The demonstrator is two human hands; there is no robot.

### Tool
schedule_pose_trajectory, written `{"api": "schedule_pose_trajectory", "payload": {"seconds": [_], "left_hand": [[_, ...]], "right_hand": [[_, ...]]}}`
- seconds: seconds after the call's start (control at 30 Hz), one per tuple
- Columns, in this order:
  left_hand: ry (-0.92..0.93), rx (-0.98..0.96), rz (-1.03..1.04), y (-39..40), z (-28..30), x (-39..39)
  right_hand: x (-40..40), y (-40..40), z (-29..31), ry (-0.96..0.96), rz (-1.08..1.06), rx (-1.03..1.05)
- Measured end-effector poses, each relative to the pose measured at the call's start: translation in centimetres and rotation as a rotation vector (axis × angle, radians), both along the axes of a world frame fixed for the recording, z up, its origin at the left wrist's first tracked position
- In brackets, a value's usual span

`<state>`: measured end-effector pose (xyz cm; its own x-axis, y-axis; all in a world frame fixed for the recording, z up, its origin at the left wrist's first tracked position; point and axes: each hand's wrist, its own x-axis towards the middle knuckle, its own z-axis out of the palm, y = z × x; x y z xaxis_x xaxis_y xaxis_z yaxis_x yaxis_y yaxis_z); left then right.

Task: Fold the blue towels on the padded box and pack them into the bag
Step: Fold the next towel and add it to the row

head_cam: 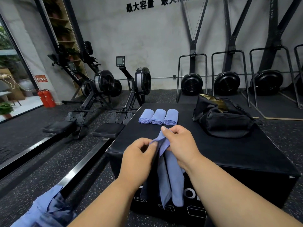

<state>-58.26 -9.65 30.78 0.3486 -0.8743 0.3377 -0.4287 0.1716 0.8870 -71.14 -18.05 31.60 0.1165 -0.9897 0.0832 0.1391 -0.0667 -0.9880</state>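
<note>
3 rolled towels (pixel 158 116) on box (pixel 213 149); 1 bag (pixel 224 122); both hands' fingers (pixel 153 143) pinching 4th towel (pixel 170 177).

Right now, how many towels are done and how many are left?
Three folded towels lie in a row on the box. Both hands, left and right, hold a fourth towel, unfolded. None are visibly in the bag yet.

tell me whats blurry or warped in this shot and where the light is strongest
Head view: wide-angle bending bows the padded box edges and wall frames; the left hand shows slight motion blur; the rolled towels stay sharp; brightest daylight enters at the doorway far left.
</note>
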Motion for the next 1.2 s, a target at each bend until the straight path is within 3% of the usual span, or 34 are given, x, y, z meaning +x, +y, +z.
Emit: {"api": "schedule_pose_trajectory", "payload": {"seconds": [0.13,0.2,0.37,0.63,0.73,0.97,1.2], "left_hand": [[0.220,0.066,0.224,-1.3,0.2,2.2],[0.177,0.088,0.275,-1.6,0.3,2.9],[0.040,0.130,0.100,-1.2,-0.2,0.5],[-0.090,0.007,-0.010,0.2,-0.3,0.6],[-0.031,0.037,0.003,0.3,-0.6,0.8],[0.163,-0.012,-0.103,0.6,0.2,2.1],[0.262,-0.032,-0.194,0.9,0.1,2.8]], "right_hand": [[-0.5,0.0,-0.3,0.031,-0.024,0.047],[-0.5,0.2,-0.5,0.061,-0.011,0.075],[0.5,1.4,-0.6,0.102,0.094,0.142],[0.5,2.0,0.7,-0.005,0.227,0.210],[0.2,2.9,1.4,-0.051,0.302,0.221],[0.2,3.1,1.5,0.041,0.412,0.114],[0.3,3.3,1.6,0.124,0.351,-0.011]]}}
